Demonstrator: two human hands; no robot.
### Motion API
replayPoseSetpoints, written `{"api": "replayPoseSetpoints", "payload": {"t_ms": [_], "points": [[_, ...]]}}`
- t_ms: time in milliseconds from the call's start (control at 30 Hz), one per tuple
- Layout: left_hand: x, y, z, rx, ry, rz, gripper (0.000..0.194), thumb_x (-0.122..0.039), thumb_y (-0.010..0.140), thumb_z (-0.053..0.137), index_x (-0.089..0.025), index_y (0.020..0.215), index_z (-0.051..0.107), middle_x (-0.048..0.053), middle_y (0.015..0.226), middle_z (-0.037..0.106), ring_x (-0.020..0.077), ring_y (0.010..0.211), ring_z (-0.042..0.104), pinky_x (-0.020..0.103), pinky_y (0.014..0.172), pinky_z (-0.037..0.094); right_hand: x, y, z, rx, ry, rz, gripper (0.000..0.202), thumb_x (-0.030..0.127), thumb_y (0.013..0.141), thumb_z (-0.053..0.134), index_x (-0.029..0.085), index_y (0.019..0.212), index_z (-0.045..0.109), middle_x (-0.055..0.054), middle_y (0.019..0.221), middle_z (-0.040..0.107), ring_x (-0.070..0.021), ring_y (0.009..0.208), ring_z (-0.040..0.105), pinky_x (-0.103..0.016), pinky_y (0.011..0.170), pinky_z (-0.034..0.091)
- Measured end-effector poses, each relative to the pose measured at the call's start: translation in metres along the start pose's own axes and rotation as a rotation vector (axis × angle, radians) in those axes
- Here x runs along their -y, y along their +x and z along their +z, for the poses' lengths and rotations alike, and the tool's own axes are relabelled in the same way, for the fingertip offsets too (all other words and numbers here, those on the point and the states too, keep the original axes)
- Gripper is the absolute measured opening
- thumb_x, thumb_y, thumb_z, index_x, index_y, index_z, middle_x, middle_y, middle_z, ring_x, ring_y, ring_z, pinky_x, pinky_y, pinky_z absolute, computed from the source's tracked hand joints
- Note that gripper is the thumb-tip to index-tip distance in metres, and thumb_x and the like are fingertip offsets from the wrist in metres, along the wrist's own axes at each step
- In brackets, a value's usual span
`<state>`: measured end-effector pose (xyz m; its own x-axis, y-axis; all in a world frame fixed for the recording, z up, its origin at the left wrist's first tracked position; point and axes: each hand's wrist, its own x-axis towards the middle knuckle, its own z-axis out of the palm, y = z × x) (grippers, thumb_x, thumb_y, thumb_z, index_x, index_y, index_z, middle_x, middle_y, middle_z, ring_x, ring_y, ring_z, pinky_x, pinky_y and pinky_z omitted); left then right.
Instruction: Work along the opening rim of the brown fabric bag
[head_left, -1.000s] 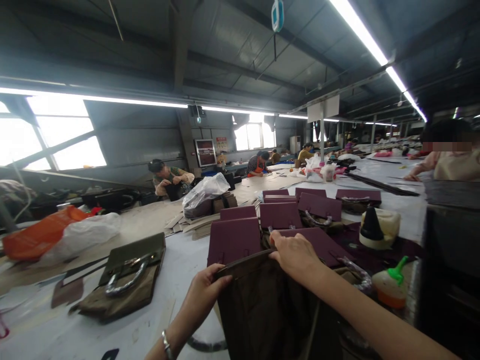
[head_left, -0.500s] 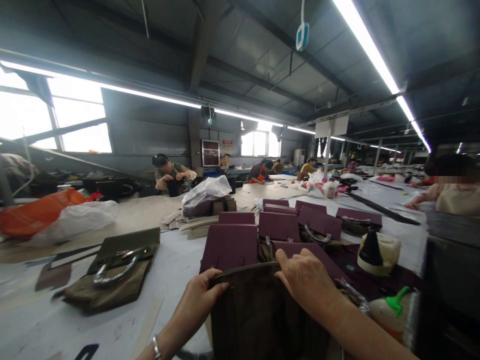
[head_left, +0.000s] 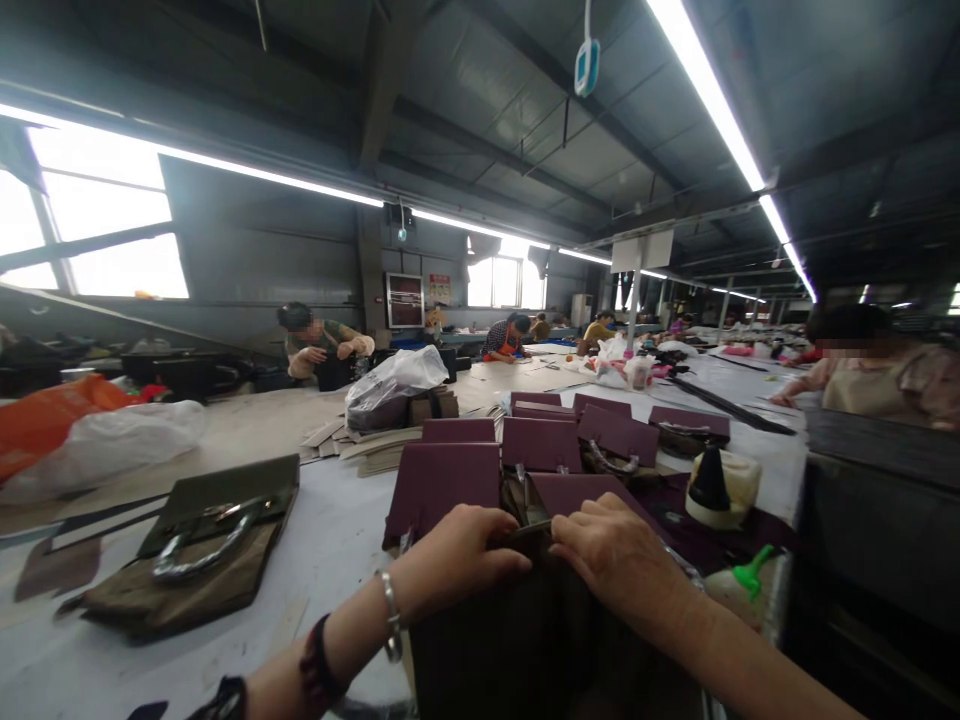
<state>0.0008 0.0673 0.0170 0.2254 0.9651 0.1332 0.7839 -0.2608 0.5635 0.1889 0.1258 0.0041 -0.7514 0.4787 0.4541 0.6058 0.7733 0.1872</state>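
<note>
Both of my hands pinch the top edge of a dark brown handbag body (head_left: 495, 640) standing close in front of me. My left hand (head_left: 465, 550) grips the rim between thumb and fingers. Just to its right, my right hand (head_left: 619, 555) is closed on the same edge, only a small gap between the two. The bag's lower part runs out of view and is very dark. Beyond it lie several handbags with purple flaps (head_left: 444, 485). To the left rests a green-flapped handbag (head_left: 202, 545), its curved handle wrapped in clear plastic.
On the right stand a cream container with a black cone (head_left: 720, 490) and a bottle with a green nozzle (head_left: 750, 580). A plastic-covered bundle (head_left: 394, 385) and cut pieces (head_left: 382, 450) lie farther back. Co-workers sit beyond, one at the right (head_left: 862, 370).
My left hand has slid right along the bag's rim, closer to my right hand. The whole view has shifted slightly, so the surroundings appear farther left.
</note>
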Motion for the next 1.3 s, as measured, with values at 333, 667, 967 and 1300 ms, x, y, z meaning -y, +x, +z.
{"api": "replayPoseSetpoints", "payload": {"t_ms": [333,667,967,1300], "points": [[-0.005,0.025,0.013,0.124,-0.022,0.03,0.025,-0.025,0.076,0.044,-0.015,0.083,0.065,0.001,0.076,0.065,0.0158,0.07,0.056,0.021,0.06,0.039,-0.025,-0.038,-0.012,0.4,0.303,0.448,0.036,0.02,0.068,0.062,0.018,0.104,0.055,-0.009,0.092,0.063,-0.0247,0.086,0.057,-0.031,0.069,0.04],[-0.019,-0.009,0.0,0.203,0.001,0.024,0.029,-0.021,0.077,0.044,-0.021,0.101,0.06,0.001,0.091,0.065,0.0163,0.081,0.058,0.021,0.071,0.04,-0.027,-0.04,-0.023,0.5,0.522,0.252,0.015,0.032,0.074,0.054,0.02,0.077,0.063,0.001,0.068,0.064,-0.0134,0.063,0.057,-0.018,0.053,0.035],[-0.022,0.02,0.016,0.289,-0.106,0.145,0.028,-0.022,0.078,0.046,-0.022,0.102,0.061,0.001,0.096,0.065,0.0178,0.087,0.058,0.022,0.077,0.041,-0.031,-0.038,-0.022,0.482,0.518,0.248,0.014,0.032,0.074,0.056,0.02,0.074,0.063,0.002,0.064,0.062,-0.0129,0.059,0.054,-0.019,0.051,0.033],[-0.013,0.029,0.026,0.163,-0.241,-0.062,0.026,-0.023,0.074,0.045,-0.012,0.087,0.066,0.003,0.08,0.068,0.0192,0.076,0.059,0.024,0.067,0.043,-0.016,-0.064,-0.025,0.349,0.493,0.516,0.016,0.025,0.067,0.059,0.023,0.082,0.054,0.0,0.074,0.065,-0.0192,0.071,0.06,-0.023,0.056,0.035]]}}
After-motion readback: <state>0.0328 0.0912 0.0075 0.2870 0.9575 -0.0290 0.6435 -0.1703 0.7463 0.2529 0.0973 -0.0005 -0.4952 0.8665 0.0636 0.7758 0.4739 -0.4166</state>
